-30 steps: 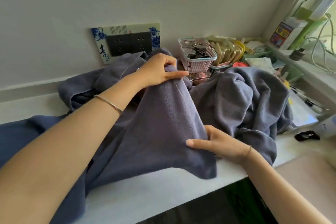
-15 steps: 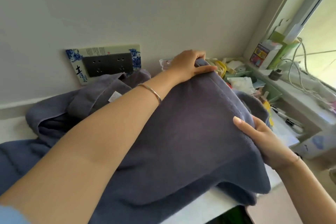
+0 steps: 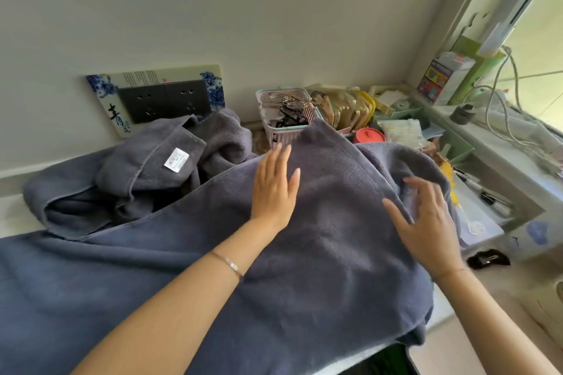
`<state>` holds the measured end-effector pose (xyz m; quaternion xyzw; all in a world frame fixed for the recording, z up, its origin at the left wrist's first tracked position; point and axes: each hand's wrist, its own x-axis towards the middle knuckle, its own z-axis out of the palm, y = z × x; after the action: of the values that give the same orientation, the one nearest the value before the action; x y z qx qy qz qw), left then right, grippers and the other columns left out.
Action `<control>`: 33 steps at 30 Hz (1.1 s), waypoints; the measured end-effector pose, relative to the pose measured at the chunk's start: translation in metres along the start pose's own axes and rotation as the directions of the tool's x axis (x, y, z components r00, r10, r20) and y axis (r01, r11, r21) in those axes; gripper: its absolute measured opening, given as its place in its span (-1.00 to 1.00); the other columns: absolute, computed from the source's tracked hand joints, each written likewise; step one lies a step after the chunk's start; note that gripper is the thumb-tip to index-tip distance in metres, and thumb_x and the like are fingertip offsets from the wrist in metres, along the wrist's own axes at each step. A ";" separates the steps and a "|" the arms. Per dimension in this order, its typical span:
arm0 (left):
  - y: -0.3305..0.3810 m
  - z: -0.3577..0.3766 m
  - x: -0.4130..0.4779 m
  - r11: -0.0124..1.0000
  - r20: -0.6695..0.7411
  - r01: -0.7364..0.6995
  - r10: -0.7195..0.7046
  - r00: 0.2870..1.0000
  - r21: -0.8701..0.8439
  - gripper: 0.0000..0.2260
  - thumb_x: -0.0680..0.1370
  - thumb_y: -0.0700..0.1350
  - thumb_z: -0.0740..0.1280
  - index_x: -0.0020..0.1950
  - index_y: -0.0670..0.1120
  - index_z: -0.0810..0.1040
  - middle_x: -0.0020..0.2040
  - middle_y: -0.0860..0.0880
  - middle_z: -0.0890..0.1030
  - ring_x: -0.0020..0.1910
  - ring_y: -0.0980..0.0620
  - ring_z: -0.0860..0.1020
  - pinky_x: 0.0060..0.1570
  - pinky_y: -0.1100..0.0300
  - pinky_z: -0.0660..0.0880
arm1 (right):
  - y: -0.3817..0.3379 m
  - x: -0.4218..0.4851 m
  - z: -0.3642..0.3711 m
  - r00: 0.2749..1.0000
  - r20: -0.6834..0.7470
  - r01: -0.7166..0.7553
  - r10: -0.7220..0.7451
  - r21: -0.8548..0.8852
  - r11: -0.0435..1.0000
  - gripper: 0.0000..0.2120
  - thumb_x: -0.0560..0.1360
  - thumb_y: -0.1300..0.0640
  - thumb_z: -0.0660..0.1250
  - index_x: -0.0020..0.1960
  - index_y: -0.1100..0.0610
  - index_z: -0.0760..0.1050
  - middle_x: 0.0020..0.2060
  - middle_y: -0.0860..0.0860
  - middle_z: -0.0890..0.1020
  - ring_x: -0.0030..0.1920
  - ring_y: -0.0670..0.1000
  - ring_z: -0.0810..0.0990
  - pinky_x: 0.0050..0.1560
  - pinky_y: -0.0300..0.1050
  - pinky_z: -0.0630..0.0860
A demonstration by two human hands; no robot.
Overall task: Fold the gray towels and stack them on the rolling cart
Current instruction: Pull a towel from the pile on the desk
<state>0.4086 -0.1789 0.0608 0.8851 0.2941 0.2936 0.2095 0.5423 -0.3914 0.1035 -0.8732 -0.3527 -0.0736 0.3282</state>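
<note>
At the far left, a second gray towel [image 3: 146, 179] lies crumpled on the white counter [image 3: 12, 216] below the socket panel [image 3: 164, 100], its white label [image 3: 176, 160] turned up, not yet folded. Moving right, your left hand [image 3: 274, 189] rests palm-down on the gray towel [image 3: 320, 268] you are working, fingers straight and together and gripping nothing. Half a second ago the same hand pinched that towel's top edge and held it raised. The cloth is now laid down across the counter. Its far corner rides up against the pink basket [image 3: 286, 119] and its near edge hangs over the counter's front. Further right, your right hand [image 3: 426, 228] has also let go. Its fingers are spread and loosely bent over the bunched right side of the towel and it holds nothing, though contact there is hard to judge. The release suggests one fold has just been laid and the smoothing is starting. The right side looks rumpled and likely wants flattening before the next fold. Beyond it, a red lid [image 3: 369, 134] and ledge clutter crowd the towel, and a black clip [image 3: 489, 259] lies near the right edge. The rolling cart is not in view, so stacking remains ahead.
</note>
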 end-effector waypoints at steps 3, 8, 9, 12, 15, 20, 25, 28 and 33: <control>-0.027 -0.006 -0.050 0.993 0.013 0.068 -0.070 0.997 0.097 -0.46 0.62 0.14 -0.13 0.55 -0.06 0.03 0.56 -0.08 0.07 0.53 0.00 0.02 0.50 0.05 -0.06 | -0.050 0.014 0.030 0.917 0.003 0.395 -0.398 -0.119 0.911 -0.53 0.51 -0.13 0.18 0.39 -0.01 0.36 0.36 0.04 0.40 0.37 0.09 0.33 0.38 0.06 0.22; -0.075 -0.014 -0.106 0.923 0.026 0.270 -0.287 0.957 0.275 -0.46 0.62 0.19 -0.24 0.54 -0.02 -0.06 0.54 -0.12 0.08 0.50 -0.13 0.13 0.44 -0.08 0.08 | -0.074 0.040 0.094 0.796 0.411 0.589 -0.444 -0.359 0.724 -0.44 0.55 -0.20 -0.17 0.47 -0.11 0.23 0.50 0.05 0.21 0.51 0.13 0.12 0.45 0.10 -0.21; -0.086 -0.019 -0.116 0.901 0.034 0.316 -0.340 0.940 0.299 -0.46 0.62 0.20 -0.25 0.54 -0.02 -0.05 0.54 -0.13 0.11 0.49 -0.15 0.17 0.42 -0.12 0.14 | -0.064 0.044 0.102 0.803 0.454 0.572 -0.386 -0.404 0.714 -0.40 0.52 -0.20 -0.26 0.48 -0.12 0.20 0.51 0.05 0.16 0.52 0.11 0.07 0.43 0.07 -0.29; -0.113 -0.034 -0.138 0.838 0.075 0.389 -0.448 0.891 0.384 -0.44 0.61 0.21 -0.26 0.53 -0.01 0.05 0.50 -0.17 0.24 0.43 -0.22 0.29 0.31 -0.22 0.29 | -0.024 0.052 0.103 0.868 0.427 0.467 -0.254 -0.527 0.710 -0.30 0.46 -0.20 -0.38 0.49 -0.09 0.19 0.52 0.04 0.11 0.53 0.07 -0.02 0.38 0.01 -0.45; -0.138 -0.047 -0.162 0.771 0.099 0.456 -0.548 0.830 0.445 -0.41 0.60 0.23 -0.27 0.52 -0.02 0.13 0.46 -0.17 0.32 0.39 -0.25 0.35 0.24 -0.31 0.31 | -0.013 0.053 0.099 0.915 0.384 0.351 -0.124 -0.605 0.714 -0.33 0.49 -0.21 -0.37 0.51 -0.07 0.10 0.54 0.03 0.03 0.54 0.04 -0.11 0.27 -0.02 -0.60; -0.156 -0.060 -0.208 0.723 0.145 0.479 -0.614 0.776 0.498 -0.28 0.47 0.34 -0.46 0.51 0.03 0.00 0.53 -0.03 0.11 0.51 -0.16 0.12 0.40 -0.29 0.03 | -0.023 0.051 0.106 0.923 0.384 0.287 -0.014 -0.665 0.689 -0.45 0.60 -0.15 -0.19 0.54 0.02 0.06 0.54 0.02 -0.06 0.53 0.02 -0.19 0.22 0.02 -0.64; -0.150 -0.068 -0.220 0.730 0.137 0.483 -0.608 0.782 0.483 -0.18 0.28 0.33 -0.68 0.48 0.09 -0.25 0.56 0.02 -0.11 0.54 -0.07 -0.13 0.45 -0.15 -0.20 | -0.057 0.030 0.105 0.962 0.262 0.209 -0.075 -0.532 0.821 -0.46 0.62 -0.11 -0.12 0.52 0.11 0.12 0.54 0.09 0.04 0.53 0.09 -0.12 0.44 0.09 -0.37; -0.143 -0.078 -0.222 0.759 0.132 0.473 -0.579 0.805 0.447 -0.17 0.23 0.32 -0.73 0.45 0.10 -0.35 0.54 0.03 -0.23 0.52 -0.02 -0.26 0.44 -0.07 -0.30 | -0.095 -0.014 0.119 0.929 0.216 0.364 -0.302 -0.375 0.853 -0.47 0.56 -0.11 -0.03 0.44 0.10 0.30 0.47 0.13 0.26 0.49 0.19 0.15 0.44 0.11 -0.18; -0.139 -0.088 -0.244 0.778 0.133 0.471 -0.565 0.815 0.416 -0.20 0.32 0.34 -0.64 0.50 0.10 -0.22 0.55 0.04 -0.14 0.53 -0.04 -0.19 0.45 -0.11 -0.26 | -0.139 -0.127 0.173 0.788 0.499 0.488 -0.360 -0.151 0.860 -0.43 0.61 -0.18 -0.18 0.36 0.01 0.43 0.41 0.07 0.38 0.43 0.12 0.23 0.39 0.14 0.04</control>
<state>0.1373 -0.2160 -0.0464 0.8213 0.5480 0.0502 0.1505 0.3383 -0.2810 -0.0032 -0.7991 -0.5945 0.0123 0.0883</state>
